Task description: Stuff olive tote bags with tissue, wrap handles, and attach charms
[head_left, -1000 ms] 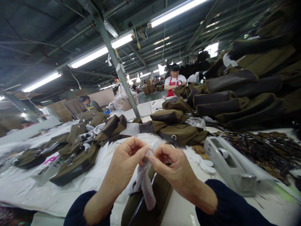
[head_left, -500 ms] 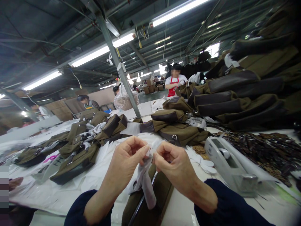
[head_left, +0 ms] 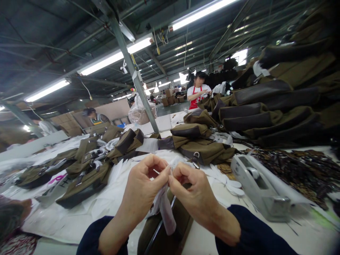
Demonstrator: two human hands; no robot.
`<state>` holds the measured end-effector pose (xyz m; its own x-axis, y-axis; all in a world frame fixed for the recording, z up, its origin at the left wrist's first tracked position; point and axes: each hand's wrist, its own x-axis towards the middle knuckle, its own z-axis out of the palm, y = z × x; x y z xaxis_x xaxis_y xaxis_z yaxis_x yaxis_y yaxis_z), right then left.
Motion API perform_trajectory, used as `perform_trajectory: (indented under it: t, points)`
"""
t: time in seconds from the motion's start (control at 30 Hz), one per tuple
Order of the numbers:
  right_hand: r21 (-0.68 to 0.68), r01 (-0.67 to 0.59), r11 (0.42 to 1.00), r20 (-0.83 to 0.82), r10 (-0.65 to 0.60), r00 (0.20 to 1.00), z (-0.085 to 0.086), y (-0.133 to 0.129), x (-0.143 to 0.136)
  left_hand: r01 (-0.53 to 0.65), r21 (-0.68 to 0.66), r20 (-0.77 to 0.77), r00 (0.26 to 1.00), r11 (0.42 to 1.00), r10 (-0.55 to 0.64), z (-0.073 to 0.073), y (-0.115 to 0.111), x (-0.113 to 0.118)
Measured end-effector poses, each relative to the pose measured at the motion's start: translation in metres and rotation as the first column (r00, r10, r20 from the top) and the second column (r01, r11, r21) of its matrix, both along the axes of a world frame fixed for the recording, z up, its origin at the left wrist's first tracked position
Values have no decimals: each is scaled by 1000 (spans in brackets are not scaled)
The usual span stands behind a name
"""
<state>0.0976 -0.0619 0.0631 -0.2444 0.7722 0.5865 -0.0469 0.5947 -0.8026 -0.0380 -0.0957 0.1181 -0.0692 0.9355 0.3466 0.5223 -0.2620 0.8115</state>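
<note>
My left hand (head_left: 143, 189) and my right hand (head_left: 195, 193) meet fingertip to fingertip in front of me, thumb and forefinger of each pinched together. Between them they hold the top of a thin white wrapping sheet (head_left: 168, 217), whose twisted tail hangs down. What the wrapping covers is hidden. Beneath it lies an olive-green bag (head_left: 150, 230) with dark trim and a metal zip running along it. The hanging tail rests over this bag.
A grey tape dispenser (head_left: 273, 202) stands right, beside white oval pieces (head_left: 235, 186) and a pile of dark brown straps (head_left: 292, 170). Olive bags (head_left: 87, 182) lie left; more bags (head_left: 265, 95) are heaped right. A person in a red apron (head_left: 193, 102) stands beyond the table.
My right hand has shifted slightly left, so the fingertips now touch. At the lower left edge, another person has leaned further into view.
</note>
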Motion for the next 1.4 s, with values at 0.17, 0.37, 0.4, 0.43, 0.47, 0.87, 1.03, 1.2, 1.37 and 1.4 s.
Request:
perform_trajectory:
  t: [0.17, 0.37, 0.4, 0.43, 0.47, 0.87, 1.03, 1.2, 1.37, 1.4]
  points:
    - [-47, -21, 999, 12, 21, 1000, -2, 3, 1, -4, 7, 0, 1000, 1000, 4, 2, -1, 0]
    - [-54, -111, 992, 16, 112, 994, 0, 4, 0, -14, 35, -75, 997, 999, 17, 7, -4, -1]
    - [-52, -134, 990, 14, 135, 991, 0, 4, 0, -10, 32, -79, 997, 999, 13, 7, -4, -1]
    - [-55, -151, 987, 12, 152, 988, 1, 4, 0, -7, 28, -79, 997, 1000, 9, 8, -4, -2]
    - [-62, -158, 986, 10, 159, 987, 1, 4, -1, -6, 27, -78, 997, 1000, 8, 8, -4, -2]
    - [-173, -53, 984, -1, 54, 999, -5, 6, -6, -18, 47, -127, 992, 999, 24, 6, -2, -8]
    - [-151, -57, 987, -21, 54, 998, -2, 2, -5, 30, 33, -120, 992, 999, -26, 9, -6, -4]
    - [-128, -113, 985, 2, 114, 994, -1, -1, -5, 26, 25, -95, 995, 999, -24, 9, -8, -5]
    - [-147, -104, 984, -15, 103, 995, -2, -2, -6, 7, 47, -139, 990, 999, -1, 7, -10, -5]
    - [-147, -117, 982, -22, 115, 993, -3, -3, -7, 5, 48, -154, 988, 999, 2, 6, -10, -5]
